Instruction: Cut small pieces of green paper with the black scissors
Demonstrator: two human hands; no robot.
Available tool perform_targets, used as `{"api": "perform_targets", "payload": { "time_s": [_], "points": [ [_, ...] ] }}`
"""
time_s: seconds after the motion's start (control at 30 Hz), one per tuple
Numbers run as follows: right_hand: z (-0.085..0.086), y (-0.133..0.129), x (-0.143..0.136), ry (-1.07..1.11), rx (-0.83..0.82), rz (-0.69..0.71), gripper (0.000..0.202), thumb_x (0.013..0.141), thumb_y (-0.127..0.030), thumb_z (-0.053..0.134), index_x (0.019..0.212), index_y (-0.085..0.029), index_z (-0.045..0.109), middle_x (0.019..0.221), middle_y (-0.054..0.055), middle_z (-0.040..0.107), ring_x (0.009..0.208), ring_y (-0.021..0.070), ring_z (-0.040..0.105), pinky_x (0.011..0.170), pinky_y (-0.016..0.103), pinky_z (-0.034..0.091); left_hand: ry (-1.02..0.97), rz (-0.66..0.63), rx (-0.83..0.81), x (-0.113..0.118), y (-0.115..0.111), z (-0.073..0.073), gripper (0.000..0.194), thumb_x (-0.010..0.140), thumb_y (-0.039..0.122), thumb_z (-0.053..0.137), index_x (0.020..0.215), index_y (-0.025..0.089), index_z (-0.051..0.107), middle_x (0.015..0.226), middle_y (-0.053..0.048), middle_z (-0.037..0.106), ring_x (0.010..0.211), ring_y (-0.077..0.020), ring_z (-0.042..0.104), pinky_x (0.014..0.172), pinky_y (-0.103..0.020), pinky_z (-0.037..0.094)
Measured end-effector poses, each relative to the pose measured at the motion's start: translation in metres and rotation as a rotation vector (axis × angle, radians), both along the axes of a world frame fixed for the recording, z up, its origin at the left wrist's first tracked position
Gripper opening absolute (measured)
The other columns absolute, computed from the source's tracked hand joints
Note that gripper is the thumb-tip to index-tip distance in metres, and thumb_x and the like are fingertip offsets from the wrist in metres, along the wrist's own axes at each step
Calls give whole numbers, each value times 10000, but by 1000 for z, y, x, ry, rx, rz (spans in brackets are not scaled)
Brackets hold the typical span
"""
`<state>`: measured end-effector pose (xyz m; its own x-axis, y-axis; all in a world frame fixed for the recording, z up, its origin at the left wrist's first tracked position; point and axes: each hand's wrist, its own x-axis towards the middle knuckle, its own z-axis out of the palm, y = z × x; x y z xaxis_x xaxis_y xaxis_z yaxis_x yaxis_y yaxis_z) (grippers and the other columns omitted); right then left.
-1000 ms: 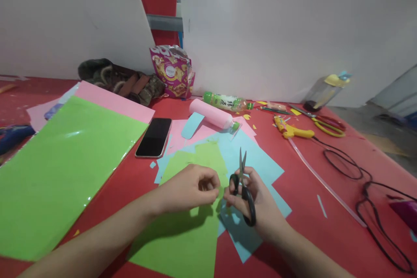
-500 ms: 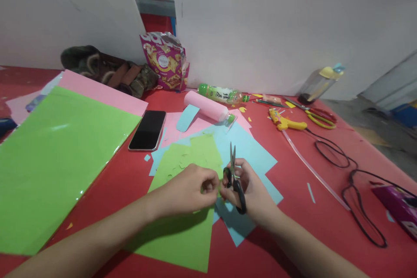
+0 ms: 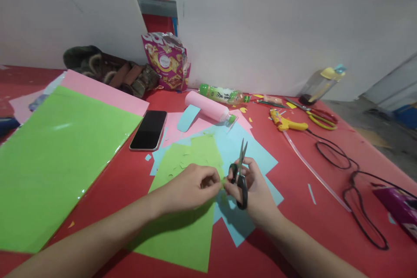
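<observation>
A red-covered bench (image 3: 325, 226) is spread with overlapping paper: a green sheet (image 3: 182, 243) is laid partly over blue sheets (image 3: 257, 147), and a pink sheet (image 3: 169, 126) is partly covered by them. A phone (image 3: 149, 130) is set just beside a shiny green packet (image 3: 65, 160). Along the back, a camouflage bag (image 3: 140, 82), a snack pouch (image 3: 166, 63) and a green-capped bottle (image 3: 224, 94) are lined up. At right, a yellow glue gun (image 3: 289, 123) and red-and-yellow-handled scissors (image 3: 322, 121) are placed.

Black-handled scissors (image 3: 240, 168) (blades slightly parted) beside a green scrap (image 3: 223, 181)
</observation>
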<state>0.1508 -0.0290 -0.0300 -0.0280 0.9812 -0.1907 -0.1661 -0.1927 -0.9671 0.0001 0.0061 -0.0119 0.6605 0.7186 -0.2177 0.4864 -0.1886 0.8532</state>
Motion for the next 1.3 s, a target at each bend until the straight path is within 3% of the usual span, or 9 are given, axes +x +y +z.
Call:
{"api": "perform_targets", "payload": {
  "time_s": [0.17,0.47,0.67,1.3],
  "points": [
    [0,1,-1,7,9,-9,472,526,-141,698,823,-244,346,669,-83,437,515,52,431,459,172,341,39,-1,36,3,-3,0,229,790,287,396,679,136,528,585,13,507,543,-95,443,513,-200,327],
    [3,-1,0,43,30,-6,428,571,-234,691,814,-249,339,692,-74,433,506,55,453,461,191,355,-33,68,-50,4,-4,3,208,786,261,403,668,137,521,580,17,524,542,-91,458,524,-197,338],
    [2,0,0,33,28,9,438,561,-208,686,819,-251,334,699,-70,433,510,57,448,460,193,357,-42,119,-40,5,-4,6,180,758,222,417,625,140,506,563,28,496,538,-85,436,516,-190,332],
    [1,0,2,-4,52,10,402,596,-209,661,831,-256,339,715,-65,423,523,58,439,461,191,353,-8,6,-4,4,-5,0,206,766,231,408,673,135,564,592,6,576,540,-93,494,520,-189,360]
  ]
}}
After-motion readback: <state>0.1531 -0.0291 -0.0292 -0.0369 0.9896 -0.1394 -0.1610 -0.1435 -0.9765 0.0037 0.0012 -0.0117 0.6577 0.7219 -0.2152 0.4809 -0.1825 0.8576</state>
